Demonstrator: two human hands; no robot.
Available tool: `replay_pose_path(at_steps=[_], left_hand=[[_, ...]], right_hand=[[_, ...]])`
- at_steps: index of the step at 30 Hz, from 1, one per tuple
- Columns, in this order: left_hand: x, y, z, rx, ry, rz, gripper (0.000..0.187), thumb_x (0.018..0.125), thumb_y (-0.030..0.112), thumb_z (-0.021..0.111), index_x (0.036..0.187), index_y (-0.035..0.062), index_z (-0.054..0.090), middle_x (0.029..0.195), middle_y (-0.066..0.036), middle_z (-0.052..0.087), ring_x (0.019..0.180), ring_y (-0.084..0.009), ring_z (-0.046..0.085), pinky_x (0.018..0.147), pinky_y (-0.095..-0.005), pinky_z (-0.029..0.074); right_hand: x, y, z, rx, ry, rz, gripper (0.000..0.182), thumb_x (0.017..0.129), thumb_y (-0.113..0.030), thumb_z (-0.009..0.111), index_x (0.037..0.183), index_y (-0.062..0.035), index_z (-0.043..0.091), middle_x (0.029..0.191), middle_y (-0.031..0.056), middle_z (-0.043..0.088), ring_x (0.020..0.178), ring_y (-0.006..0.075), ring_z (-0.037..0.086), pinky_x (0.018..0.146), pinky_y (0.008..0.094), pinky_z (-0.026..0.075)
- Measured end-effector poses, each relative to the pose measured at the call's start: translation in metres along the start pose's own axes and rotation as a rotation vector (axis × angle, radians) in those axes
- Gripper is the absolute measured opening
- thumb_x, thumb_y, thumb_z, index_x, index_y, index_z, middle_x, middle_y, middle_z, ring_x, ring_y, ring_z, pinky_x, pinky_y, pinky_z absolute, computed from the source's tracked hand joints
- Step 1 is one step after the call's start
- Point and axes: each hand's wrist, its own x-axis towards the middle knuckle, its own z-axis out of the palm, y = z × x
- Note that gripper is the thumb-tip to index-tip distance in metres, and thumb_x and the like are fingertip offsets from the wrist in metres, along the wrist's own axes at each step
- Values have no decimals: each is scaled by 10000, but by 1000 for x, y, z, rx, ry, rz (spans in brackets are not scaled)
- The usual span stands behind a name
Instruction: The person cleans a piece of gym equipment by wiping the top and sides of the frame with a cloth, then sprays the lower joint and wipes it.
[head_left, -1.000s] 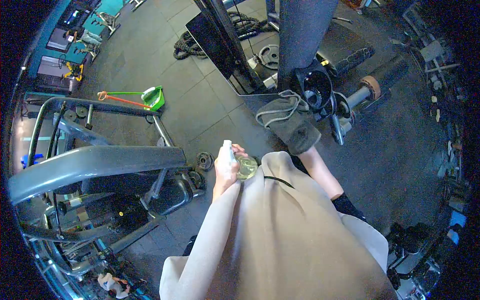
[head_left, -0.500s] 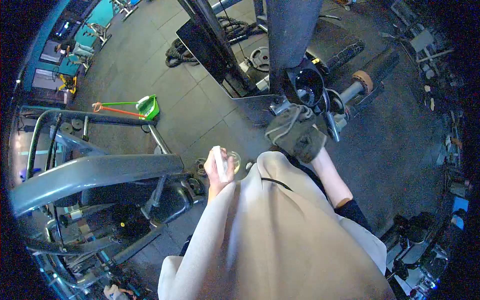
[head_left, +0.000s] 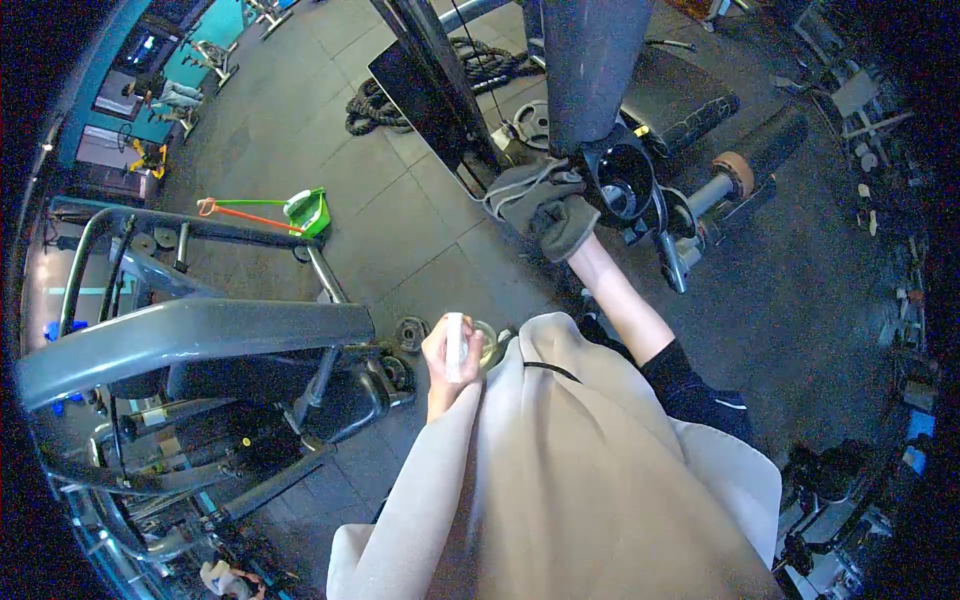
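My left hand [head_left: 440, 358] is closed around a spray bottle [head_left: 456, 345], seen from above with its white head up and its clear body beside my fingers. A dark grey cloth with a light stripe [head_left: 535, 205] covers my right hand [head_left: 588, 262], so its fingers are hidden and only the wrist shows. That cloth lies against the machine's grey upright, just left of the round black holder [head_left: 618, 178].
A padded grey machine arm [head_left: 200, 340] stretches in from the left. Weight plates [head_left: 410, 333] lie near its base. Farther off are a green dustpan [head_left: 308, 213] and a coiled black rope [head_left: 378, 105]. A bent-over person [head_left: 170, 92] is at the far left.
My right hand has moved left and up with the cloth, from below the black holder to its left side. The left hand keeps the spray bottle near my waist. My view has shifted slightly.
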Motion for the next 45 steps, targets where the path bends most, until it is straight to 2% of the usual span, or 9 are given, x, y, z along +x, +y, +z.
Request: replay_pose_path(at_steps=[4,9,15,18,19,22,30,31,45], left_hand=[[5,-1,-15,202,-22,104,158,773,-22,670,839,36,539,753,-69,584,618,-131,547,590,-262,457],[19,-2,-23,233,-86,168,148,770,-19,669,827,38,544,748,-71,587,599,-141,552,576,-264,462],[32,-6,-7,160,-146,106,133,764,-18,669,824,33,561,764,-78,605,625,-161,587,597,-273,477],[36,0,9,116,-172,170,133,762,-20,670,827,29,565,774,-85,615,645,-163,602,610,-272,483],[37,3,14,81,-173,205,121,806,36,668,846,22,555,758,-43,582,610,-92,531,555,-246,441],[34,4,21,49,-178,183,113,806,32,663,847,22,557,755,-45,587,590,-94,540,541,-248,448],[14,8,17,95,-106,113,139,781,-14,653,846,38,542,784,-48,600,590,-85,545,535,-237,445],[13,16,13,107,-93,94,133,754,-41,659,828,20,567,749,-80,595,627,-149,585,598,-261,471],[10,1,1,104,-157,85,154,765,-55,668,844,31,567,739,-64,588,609,-128,552,568,-256,452]], right_hand=[[-28,-6,-23,27,-4,20,406,861,-316,603,1199,-90,606,1185,100,637,1100,305,580,993,432,452],[-87,-23,-59,52,46,48,405,865,-316,598,1200,-89,604,1187,100,636,1101,305,580,993,432,452],[-108,-25,-110,80,74,63,404,870,-317,592,1202,-88,602,1190,101,635,1102,304,578,994,432,452],[-90,-19,-100,98,82,65,403,872,-318,588,1203,-88,602,1191,101,634,1103,304,578,994,432,452],[-102,-24,-89,106,82,63,403,873,-318,587,1203,-88,601,1192,101,633,1103,304,578,994,432,452],[-106,-26,-76,141,74,61,403,875,-319,584,1204,-87,600,1193,102,633,1103,303,577,994,432,452],[6,-3,8,249,13,87,401,881,-320,576,1206,-86,598,1197,102,631,1105,302,576,995,431,452],[6,-4,10,264,3,90,401,882,-320,575,1207,-86,598,1197,102,630,1105,302,576,995,431,452],[-90,-25,-53,366,30,141,399,893,-322,561,1211,-83,594,1204,104,627,1108,301,573,996,431,452]])
